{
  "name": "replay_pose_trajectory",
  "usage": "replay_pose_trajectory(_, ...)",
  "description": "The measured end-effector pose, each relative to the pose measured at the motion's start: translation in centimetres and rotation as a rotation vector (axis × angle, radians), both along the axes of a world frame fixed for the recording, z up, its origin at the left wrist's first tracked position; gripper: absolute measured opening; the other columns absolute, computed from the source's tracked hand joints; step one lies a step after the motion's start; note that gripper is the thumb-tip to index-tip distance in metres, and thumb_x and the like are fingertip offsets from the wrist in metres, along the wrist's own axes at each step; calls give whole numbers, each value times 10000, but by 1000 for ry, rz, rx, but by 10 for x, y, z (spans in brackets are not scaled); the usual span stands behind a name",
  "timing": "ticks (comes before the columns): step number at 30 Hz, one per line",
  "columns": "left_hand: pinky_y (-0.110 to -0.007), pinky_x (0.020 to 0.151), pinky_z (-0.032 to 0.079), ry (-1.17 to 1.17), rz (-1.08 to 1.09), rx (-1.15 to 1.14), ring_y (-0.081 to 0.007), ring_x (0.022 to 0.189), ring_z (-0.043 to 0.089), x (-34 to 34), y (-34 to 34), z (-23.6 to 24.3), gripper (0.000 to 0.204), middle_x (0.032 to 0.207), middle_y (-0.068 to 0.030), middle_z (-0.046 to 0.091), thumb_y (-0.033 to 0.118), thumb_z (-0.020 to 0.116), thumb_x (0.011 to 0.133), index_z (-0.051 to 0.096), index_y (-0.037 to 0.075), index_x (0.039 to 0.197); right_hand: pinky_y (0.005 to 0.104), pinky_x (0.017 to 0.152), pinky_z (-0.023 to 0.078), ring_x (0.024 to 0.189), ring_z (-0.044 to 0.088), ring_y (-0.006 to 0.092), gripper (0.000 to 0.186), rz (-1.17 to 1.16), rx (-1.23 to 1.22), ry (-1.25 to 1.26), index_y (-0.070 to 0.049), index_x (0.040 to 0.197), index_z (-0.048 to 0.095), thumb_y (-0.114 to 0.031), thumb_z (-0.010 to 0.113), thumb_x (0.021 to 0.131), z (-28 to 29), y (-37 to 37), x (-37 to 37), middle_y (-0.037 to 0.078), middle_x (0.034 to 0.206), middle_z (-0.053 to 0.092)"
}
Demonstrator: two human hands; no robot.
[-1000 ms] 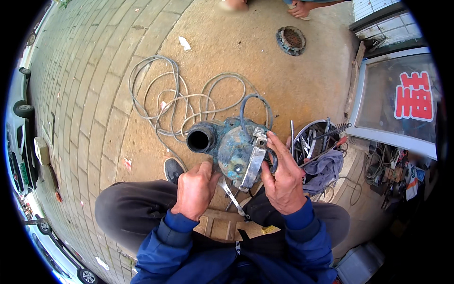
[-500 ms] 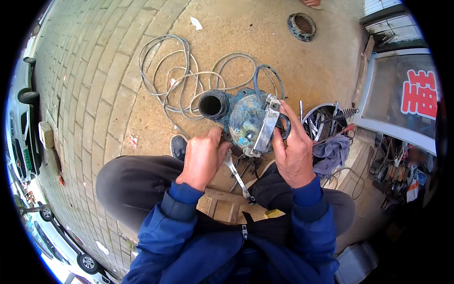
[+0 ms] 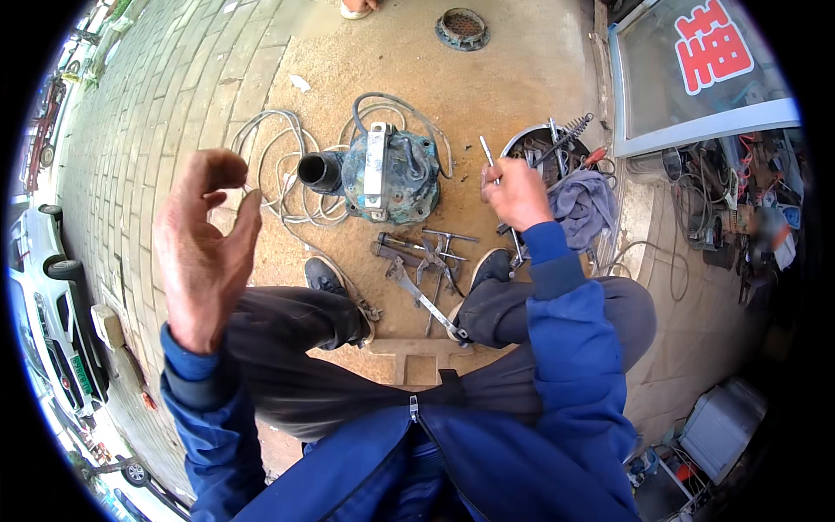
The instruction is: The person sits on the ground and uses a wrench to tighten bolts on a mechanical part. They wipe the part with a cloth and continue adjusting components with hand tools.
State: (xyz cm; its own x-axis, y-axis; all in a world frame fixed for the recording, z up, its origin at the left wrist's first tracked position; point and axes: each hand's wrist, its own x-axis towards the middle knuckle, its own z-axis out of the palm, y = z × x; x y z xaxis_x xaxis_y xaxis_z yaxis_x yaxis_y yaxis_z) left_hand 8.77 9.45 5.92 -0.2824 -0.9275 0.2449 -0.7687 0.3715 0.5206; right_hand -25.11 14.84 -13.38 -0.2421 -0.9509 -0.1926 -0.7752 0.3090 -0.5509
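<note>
My left hand is raised at the left, its thumb and curled fingers apart with nothing between them. Beyond my feet sits a worn blue-green pump with a pale metal handle across its top, a black outlet at its left and a cable. My right hand is closed around a thin metal rod beside the tool bucket; the rod's lower end is hidden. Between my feet lie a spanner and several dark metal tools.
Coiled grey cable lies beyond and left of the pump. A grey-purple rag hangs by the bucket, which holds a spring and other tools. A round rusty part lies far off, near another person's foot. A glass-fronted panel stands at the right.
Both hands have let go of the pump, which now rests with its handle turned upward. My left hand has lifted leftward. The right has reached to the bucket and closed on the rod.
</note>
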Motion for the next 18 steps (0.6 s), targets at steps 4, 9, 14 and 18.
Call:
replay_pose_trajectory(4, -401, 937, 567, -142, -16, -47, -232, 1122, 674, 10, -19, 21, 519, 1298, -104, 672, -2, 740, 857, 604, 92, 1349, 533, 851, 558, 959, 696, 459, 231, 96, 394, -2, -30, 952, 737, -210, 721, 808, -55, 29, 59, 265, 973, 719)
replay_pose_trajectory(9, -406, 927, 559, -302, 60, 58, -259, 1126, 673, 13, -23, -14, 399, 1268, -137, 670, 16, 786, 829, 667, 31, 1210, 468, 740, 562, 849, 729, 413, 145, -562, 229, -430, 43, 786, 720, -94, 682, 815, -194, 32, 82, 249, 821, 724)
replay_pose_trajectory(14, -467, 990, 542, -309, 66, 136, -366, 1193, 653, 9, -24, -10, 318, 1298, -201, 649, -5, 776, 807, 694, -5, 1114, 476, 844, 532, 922, 688, 407, 212, -551, -68, -13, 19, 1018, 672, -104, 718, 852, -256, 12, 78, 230, 903, 706)
replay_pose_trajectory(18, -471, 992, 543, -388, 20, 218, -375, 1191, 653, 15, -28, -29, 380, 1300, -214, 637, 3, 786, 782, 670, 9, 1144, 504, 994, 456, 1167, 584, 445, 391, -577, -113, 200, 25, 1200, 583, -136, 726, 873, -255, -10, 63, 292, 1151, 632)
